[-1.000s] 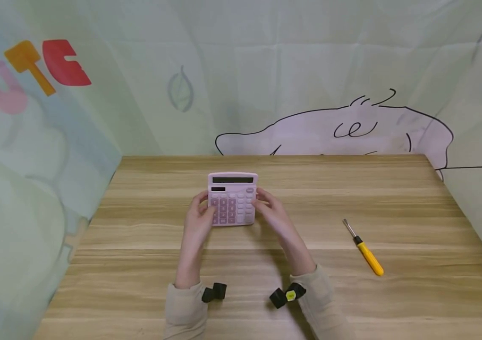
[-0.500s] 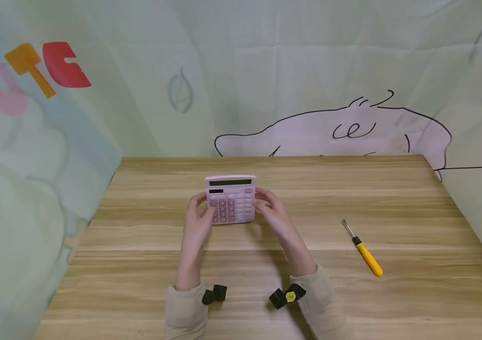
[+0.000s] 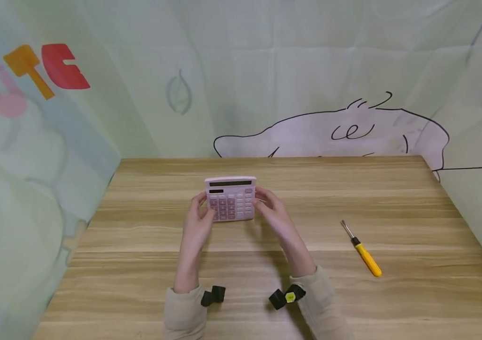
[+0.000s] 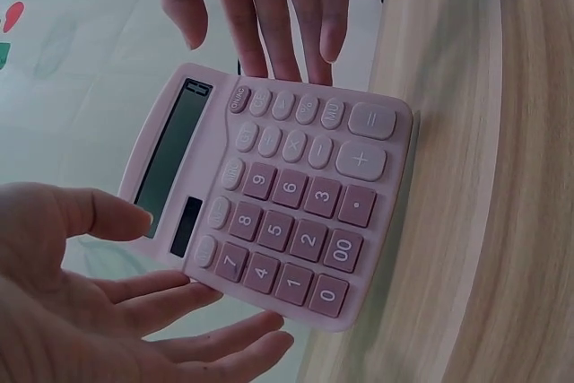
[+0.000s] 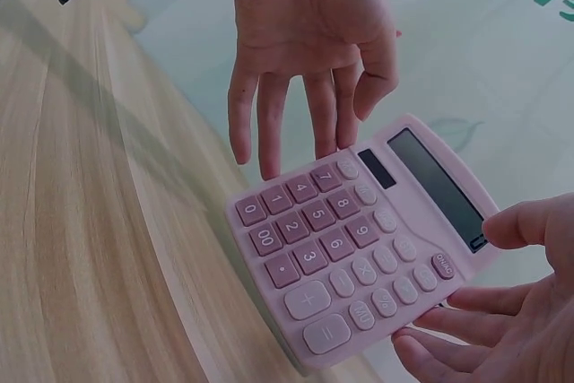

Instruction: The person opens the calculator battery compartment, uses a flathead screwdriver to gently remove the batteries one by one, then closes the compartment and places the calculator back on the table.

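A pink calculator (image 3: 231, 200) stands tilted up at mid table, its keys and dark display facing the person. My left hand (image 3: 198, 222) holds its left edge, thumb at the front and fingers reaching behind. On the opposite edge my right hand (image 3: 278, 218) holds it the same way. In the left wrist view, the calculator (image 4: 296, 195) shows its number keys plainly, and the left thumb lies by the display. The right wrist view has the right thumb (image 5: 516, 226) at the display's corner, with fingertips tucked under the edge.
A yellow-handled screwdriver (image 3: 367, 257) lies on the wooden table (image 3: 139, 264) to the right. Black wrist cameras sit on both cuffs. A printed cloth backdrop (image 3: 241, 85) rises behind the table's far edge and along both sides.
The calculator's face has tipped more upright, and it now looks shorter from above. It has shifted slightly left. Both hands keep hold of it, nearly in place; the screwdriver stays on the table.
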`<action>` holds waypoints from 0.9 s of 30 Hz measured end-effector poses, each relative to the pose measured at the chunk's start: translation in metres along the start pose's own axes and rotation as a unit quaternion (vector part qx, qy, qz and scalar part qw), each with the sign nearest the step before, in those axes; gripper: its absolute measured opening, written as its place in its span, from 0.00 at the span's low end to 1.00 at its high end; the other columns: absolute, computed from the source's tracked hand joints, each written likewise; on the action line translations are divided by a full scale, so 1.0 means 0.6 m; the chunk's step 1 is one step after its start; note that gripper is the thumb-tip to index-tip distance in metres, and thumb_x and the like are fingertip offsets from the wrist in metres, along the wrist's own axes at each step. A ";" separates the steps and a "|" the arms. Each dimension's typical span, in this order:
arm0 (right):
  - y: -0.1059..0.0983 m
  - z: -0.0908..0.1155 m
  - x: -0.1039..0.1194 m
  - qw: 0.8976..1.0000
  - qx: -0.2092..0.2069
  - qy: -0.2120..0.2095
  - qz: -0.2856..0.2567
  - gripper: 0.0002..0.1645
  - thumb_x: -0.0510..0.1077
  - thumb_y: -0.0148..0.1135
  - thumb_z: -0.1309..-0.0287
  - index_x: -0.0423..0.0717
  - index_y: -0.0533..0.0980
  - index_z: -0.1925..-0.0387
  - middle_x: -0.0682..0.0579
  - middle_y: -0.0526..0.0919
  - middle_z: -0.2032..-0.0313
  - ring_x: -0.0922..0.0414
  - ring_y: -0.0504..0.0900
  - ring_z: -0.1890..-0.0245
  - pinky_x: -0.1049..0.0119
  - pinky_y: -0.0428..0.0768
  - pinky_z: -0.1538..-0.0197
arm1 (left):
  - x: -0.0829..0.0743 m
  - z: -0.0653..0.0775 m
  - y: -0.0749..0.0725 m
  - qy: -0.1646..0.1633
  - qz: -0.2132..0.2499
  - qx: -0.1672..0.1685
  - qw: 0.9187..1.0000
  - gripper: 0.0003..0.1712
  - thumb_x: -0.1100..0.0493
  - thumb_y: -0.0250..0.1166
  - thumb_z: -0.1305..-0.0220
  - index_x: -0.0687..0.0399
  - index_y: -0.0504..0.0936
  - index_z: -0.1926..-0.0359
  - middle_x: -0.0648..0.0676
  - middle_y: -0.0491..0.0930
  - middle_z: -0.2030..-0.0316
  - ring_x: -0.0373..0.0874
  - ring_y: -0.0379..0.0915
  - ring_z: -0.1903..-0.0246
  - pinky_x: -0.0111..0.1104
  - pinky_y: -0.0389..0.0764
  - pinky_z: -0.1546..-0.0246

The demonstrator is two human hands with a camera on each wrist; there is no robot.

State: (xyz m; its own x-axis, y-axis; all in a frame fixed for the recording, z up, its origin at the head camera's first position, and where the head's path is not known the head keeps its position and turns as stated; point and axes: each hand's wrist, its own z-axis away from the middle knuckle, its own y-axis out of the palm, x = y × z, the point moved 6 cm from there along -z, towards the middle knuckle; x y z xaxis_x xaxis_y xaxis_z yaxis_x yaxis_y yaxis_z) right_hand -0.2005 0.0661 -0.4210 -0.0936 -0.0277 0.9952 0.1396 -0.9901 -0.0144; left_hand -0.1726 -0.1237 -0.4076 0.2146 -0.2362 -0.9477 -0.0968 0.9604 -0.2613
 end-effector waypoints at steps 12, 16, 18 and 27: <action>-0.003 0.003 0.002 1.000 -0.004 0.009 0.000 0.30 0.46 0.50 0.32 0.37 0.62 0.33 0.37 0.70 0.36 0.43 0.69 0.34 0.47 0.66 0.32 | 0.000 -0.003 0.003 0.000 0.012 0.015 1.000 0.33 0.61 0.52 0.33 0.56 0.56 0.28 0.63 0.51 0.27 0.62 0.59 0.32 0.52 0.64 0.33; -0.002 0.004 0.003 0.999 -0.004 0.017 -0.028 0.30 0.51 0.45 0.29 0.36 0.63 0.34 0.37 0.70 0.36 0.42 0.70 0.35 0.47 0.66 0.32 | 0.001 -0.003 0.003 -0.005 0.016 0.011 1.000 0.34 0.61 0.53 0.34 0.54 0.56 0.28 0.65 0.53 0.29 0.63 0.57 0.31 0.53 0.63 0.33; -0.001 0.004 0.003 0.999 -0.001 0.017 -0.038 0.31 0.52 0.44 0.28 0.35 0.63 0.34 0.36 0.70 0.36 0.42 0.70 0.34 0.47 0.65 0.32 | 0.002 -0.004 0.003 -0.004 0.023 0.010 1.000 0.34 0.61 0.53 0.34 0.55 0.56 0.29 0.66 0.55 0.31 0.63 0.57 0.31 0.53 0.63 0.33; -0.004 0.004 0.007 0.999 -0.005 0.003 -0.050 0.31 0.52 0.39 0.27 0.30 0.62 0.37 0.32 0.68 0.36 0.40 0.67 0.33 0.47 0.64 0.31 | 0.001 -0.003 0.000 0.011 0.043 0.012 0.999 0.26 0.55 0.46 0.28 0.54 0.60 0.31 0.62 0.61 0.33 0.57 0.59 0.34 0.53 0.60 0.33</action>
State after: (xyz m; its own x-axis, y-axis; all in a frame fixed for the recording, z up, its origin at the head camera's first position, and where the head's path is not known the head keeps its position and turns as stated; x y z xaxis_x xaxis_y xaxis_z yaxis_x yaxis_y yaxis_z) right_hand -0.1987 0.0685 -0.4167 -0.1129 0.0701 0.9911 0.1187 -0.9894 0.0835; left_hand -0.1740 -0.1240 -0.4082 0.1850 -0.1562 -0.9702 -0.0896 0.9805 -0.1749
